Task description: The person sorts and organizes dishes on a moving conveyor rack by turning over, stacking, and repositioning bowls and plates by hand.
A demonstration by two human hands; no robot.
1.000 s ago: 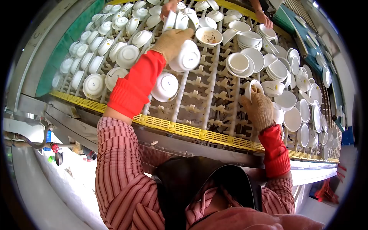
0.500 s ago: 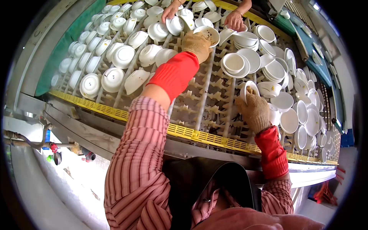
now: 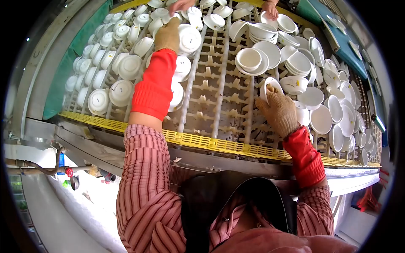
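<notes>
My left hand [image 3: 168,37], in a tan knit glove, reaches to the far left part of the pegged rack belt [image 3: 204,101]. Against its thumb side is an upturned white bowl [image 3: 189,40], which it appears to grip by the edge; its fingertips are partly hidden among other dishes. My right hand [image 3: 279,111], gloved alike, is closed on a small white bowl [image 3: 265,89], tilted on its side with the fingers over the rim. Just beyond that bowl stands a nested stack of white bowls [image 3: 249,60]. A bowl with a yellow spot [image 3: 294,85] lies beside it.
Upturned dishes [image 3: 121,92] stand in rows on the left of the belt. Piled bowls and plates [image 3: 320,120] crowd the right. A yellow edge strip [image 3: 211,143] borders my side. Across the belt, another person's hands [image 3: 270,9] touch dishes. A teal side conveyor [image 3: 337,38] carries more dishes.
My left hand has moved left and away from me, from the middle to among the upturned dishes; its bowl with food bits is no longer seen upright. My right hand keeps its bowl nearly in place.
</notes>
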